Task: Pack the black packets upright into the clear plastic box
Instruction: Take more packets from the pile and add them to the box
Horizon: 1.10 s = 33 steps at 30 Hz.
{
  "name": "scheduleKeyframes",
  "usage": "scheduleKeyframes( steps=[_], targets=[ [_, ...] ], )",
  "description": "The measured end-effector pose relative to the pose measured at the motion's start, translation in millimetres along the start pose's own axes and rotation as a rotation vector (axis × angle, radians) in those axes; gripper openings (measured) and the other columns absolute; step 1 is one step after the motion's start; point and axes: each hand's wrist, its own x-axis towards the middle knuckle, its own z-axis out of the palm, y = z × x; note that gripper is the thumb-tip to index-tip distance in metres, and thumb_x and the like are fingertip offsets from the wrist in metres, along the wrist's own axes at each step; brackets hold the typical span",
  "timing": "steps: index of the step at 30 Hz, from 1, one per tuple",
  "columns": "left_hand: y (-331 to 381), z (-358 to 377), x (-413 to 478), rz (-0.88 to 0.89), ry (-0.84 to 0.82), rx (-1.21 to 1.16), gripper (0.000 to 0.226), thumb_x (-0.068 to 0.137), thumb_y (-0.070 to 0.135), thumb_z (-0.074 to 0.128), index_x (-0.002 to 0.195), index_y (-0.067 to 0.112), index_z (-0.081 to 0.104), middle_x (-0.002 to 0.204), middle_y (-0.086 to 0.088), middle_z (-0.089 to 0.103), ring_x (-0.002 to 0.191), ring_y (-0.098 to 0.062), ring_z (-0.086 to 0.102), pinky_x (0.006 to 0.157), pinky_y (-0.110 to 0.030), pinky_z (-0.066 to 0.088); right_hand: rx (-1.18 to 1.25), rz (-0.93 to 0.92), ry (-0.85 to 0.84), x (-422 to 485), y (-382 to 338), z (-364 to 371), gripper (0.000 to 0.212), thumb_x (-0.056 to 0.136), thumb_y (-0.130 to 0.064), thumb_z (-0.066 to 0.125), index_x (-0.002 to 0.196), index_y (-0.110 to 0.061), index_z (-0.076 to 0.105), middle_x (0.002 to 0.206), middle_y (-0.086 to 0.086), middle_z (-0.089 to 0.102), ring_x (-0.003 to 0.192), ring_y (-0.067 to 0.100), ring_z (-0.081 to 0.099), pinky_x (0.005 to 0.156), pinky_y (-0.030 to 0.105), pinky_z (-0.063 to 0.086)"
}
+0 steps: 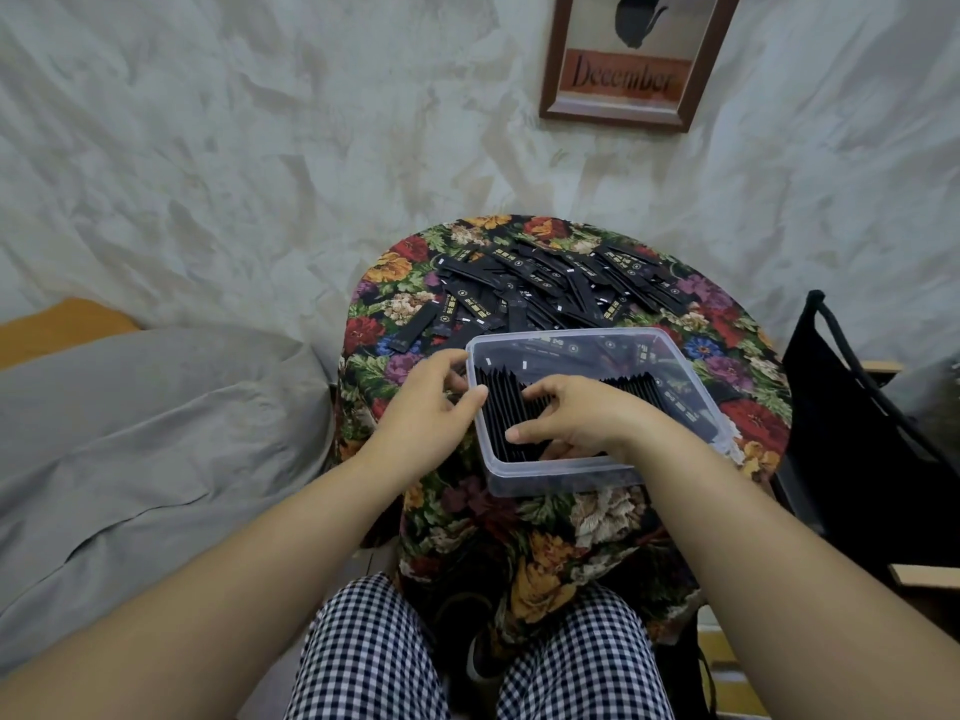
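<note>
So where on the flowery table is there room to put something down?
Bare floral cloth shows right of the clear plastic box, toward the table's edge, and a smaller patch left of the left hand. The far half is crowded with loose black packets; the right hand grips upright packets in the box.

Home bedroom: grey bedding (130,433), framed picture (631,54).

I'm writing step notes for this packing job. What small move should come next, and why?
Probably press the standing row snug against the box's left wall with the right hand, which rests on it, while the left hand steadies the rim; that opens room for the loose pile lying beyond the box.
</note>
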Motion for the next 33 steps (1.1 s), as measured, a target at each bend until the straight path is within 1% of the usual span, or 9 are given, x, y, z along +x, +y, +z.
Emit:
scheduleKeyframes(
  steps=[7, 9, 13, 15, 19, 22, 27, 30, 33],
  targets=[
    [-8, -6, -8, -0.001, -0.1, -0.134, 0.03, 0.095, 0.026, 0.052, 0.121, 0.039, 0.044, 0.096, 0.006, 0.053, 0.081, -0.017, 0.067, 0.079, -0.044, 0.057, -0.15, -0.082, 0.014, -5, -10, 4, 0.045, 0.078, -0.035, 0.076, 0.115, -0.021, 0.053, 0.079, -0.012, 0.058, 0.071, 0.005, 0.058, 0.065, 0.021, 0.048],
    [-7, -6, -9, -0.017, -0.106, -0.16, 0.033, 0.096, 0.026, 0.051, 0.126, 0.036, 0.044, 0.096, 0.004, 0.052, 0.081, -0.015, 0.067, 0.077, -0.04, 0.058, -0.192, -0.087, 0.021, -8, -12, 4, 0.047, 0.081, -0.043, 0.071, 0.118, -0.02, 0.054, 0.087, -0.012, 0.059, 0.076, 0.006, 0.058, 0.07, 0.024, 0.047],
    [-7, -4, -9, -0.04, -0.093, -0.182, 0.037, 0.096, 0.025, 0.05, 0.131, 0.032, 0.043, 0.096, 0.001, 0.053, 0.081, -0.015, 0.066, 0.072, -0.033, 0.059, -0.365, -0.084, 0.088, -5, -15, 9, 0.068, 0.082, -0.051, 0.066, 0.134, -0.013, 0.046, 0.131, 0.002, 0.055, 0.103, 0.015, 0.053, 0.079, 0.025, 0.04],
    [-7, -4, -10, -0.038, -0.091, -0.184, 0.037, 0.096, 0.026, 0.05, 0.132, 0.032, 0.042, 0.098, -0.001, 0.054, 0.081, -0.015, 0.066, 0.071, -0.03, 0.058, -0.383, -0.074, 0.09, -3, -16, 10, 0.071, 0.081, -0.053, 0.066, 0.136, -0.013, 0.043, 0.135, 0.002, 0.052, 0.112, 0.017, 0.052, 0.08, 0.025, 0.039],
    [-7, -4, -10, -0.029, -0.095, -0.199, 0.037, 0.096, 0.025, 0.049, 0.132, 0.032, 0.042, 0.097, 0.0, 0.055, 0.08, -0.014, 0.068, 0.071, -0.027, 0.057, -0.362, -0.066, 0.095, -6, -16, 10, 0.07, 0.082, -0.055, 0.064, 0.136, -0.014, 0.044, 0.134, 0.002, 0.053, 0.104, 0.016, 0.052, 0.079, 0.024, 0.038],
    [-7, -4, -10, -0.019, -0.094, -0.182, 0.036, 0.097, 0.025, 0.049, 0.132, 0.032, 0.042, 0.094, 0.003, 0.055, 0.079, -0.011, 0.068, 0.067, -0.023, 0.055, -0.374, -0.085, 0.108, -9, -18, 12, 0.066, 0.084, -0.051, 0.064, 0.135, -0.013, 0.046, 0.134, 0.004, 0.054, 0.118, 0.02, 0.052, 0.081, 0.023, 0.038],
    [-14, -10, -2, 0.099, -0.073, 0.056, 0.035, 0.096, 0.027, 0.05, 0.13, 0.03, 0.047, 0.11, 0.008, 0.052, 0.093, -0.012, 0.06, 0.087, -0.036, 0.051, -0.282, -0.051, 0.074, -14, -13, 1, 0.038, 0.091, -0.037, 0.061, 0.12, -0.013, 0.056, 0.104, 0.002, 0.066, 0.09, 0.017, 0.065, 0.073, 0.028, 0.05],
    [-13, -12, 6, 0.291, 0.025, 0.263, 0.029, 0.096, 0.022, 0.049, 0.124, 0.022, 0.056, 0.116, 0.006, 0.047, 0.11, -0.012, 0.047, 0.097, -0.029, 0.039, -0.181, -0.012, 0.044, -15, -6, -5, 0.026, 0.09, -0.024, 0.065, 0.112, -0.014, 0.056, 0.089, -0.001, 0.066, 0.07, 0.01, 0.067, 0.055, 0.02, 0.046],
    [-5, -11, 17, 0.525, -0.014, 0.384, 0.026, 0.095, 0.019, 0.049, 0.116, 0.017, 0.064, 0.118, 0.001, 0.055, 0.116, -0.016, 0.046, 0.101, -0.027, 0.032, -0.113, -0.018, 0.024, -11, -1, -6, 0.027, 0.088, -0.02, 0.068, 0.113, -0.013, 0.06, 0.088, -0.001, 0.066, 0.068, 0.009, 0.067, 0.057, 0.017, 0.048]
  ],
)
